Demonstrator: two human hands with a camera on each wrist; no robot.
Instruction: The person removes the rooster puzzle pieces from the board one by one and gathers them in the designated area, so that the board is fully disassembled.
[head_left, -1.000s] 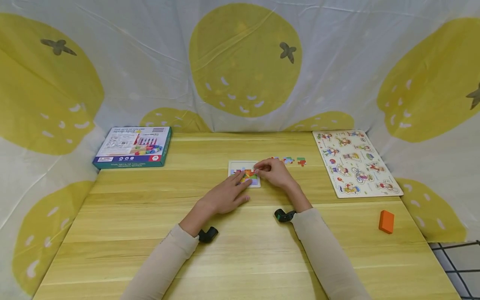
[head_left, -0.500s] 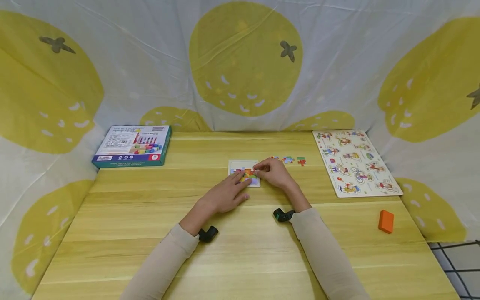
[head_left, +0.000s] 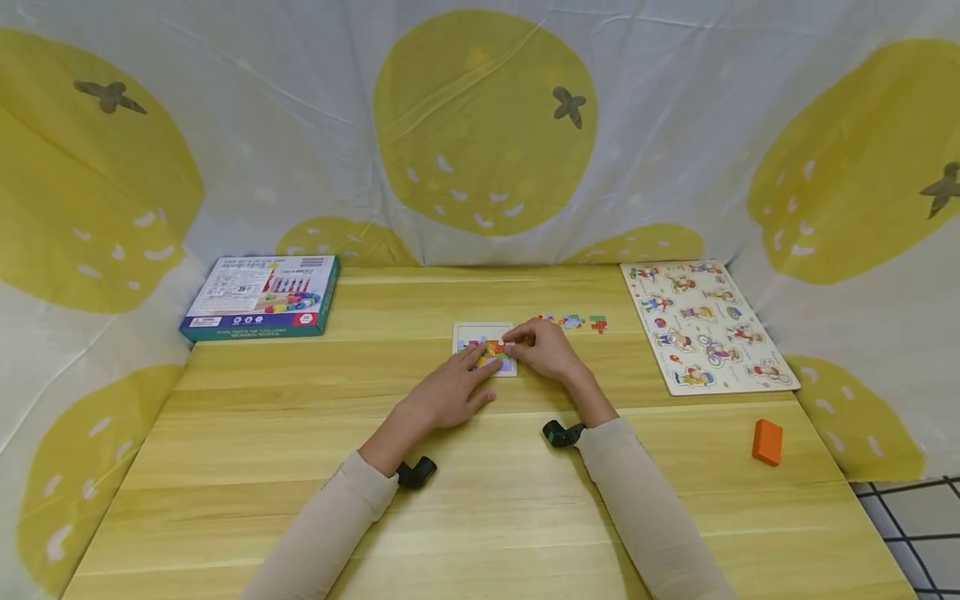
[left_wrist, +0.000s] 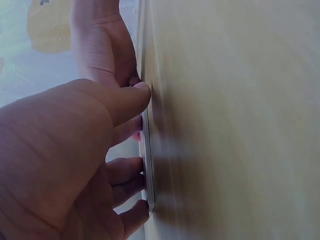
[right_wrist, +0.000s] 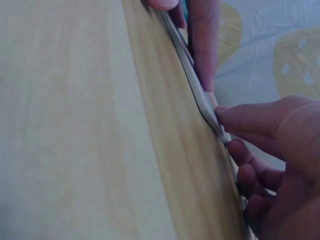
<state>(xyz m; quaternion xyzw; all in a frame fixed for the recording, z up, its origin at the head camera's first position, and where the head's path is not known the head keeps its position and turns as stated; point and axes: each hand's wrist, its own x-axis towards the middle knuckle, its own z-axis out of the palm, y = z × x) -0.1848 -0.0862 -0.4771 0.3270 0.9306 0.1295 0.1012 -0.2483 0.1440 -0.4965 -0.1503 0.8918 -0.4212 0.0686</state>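
A small white-framed jigsaw puzzle board (head_left: 483, 327) lies mid-table, its lower part covered by colourful pieces (head_left: 492, 353). My left hand (head_left: 446, 393) rests flat on it from the left, fingers extended over the pieces. At the board's right edge, my right hand (head_left: 547, 348) pinches a puzzle piece between thumb and forefinger; the fingers mostly hide it. In the right wrist view, that thumb (right_wrist: 245, 119) sits against the board's corner, the other fingers curled beside it. The left wrist view shows the board's thin edge (left_wrist: 148, 170) under the left fingers.
Several loose puzzle pieces (head_left: 572, 321) lie just behind the right hand. A boxed bead set (head_left: 262, 296) stands back left. On the right are a wooden picture board (head_left: 708, 329) and an orange block (head_left: 767, 442). A lemon-print cloth (head_left: 487, 125) encloses the table's back.
The head view has shifted slightly. Both hands keep nearly the same place on the board, and the loose pieces have not moved.
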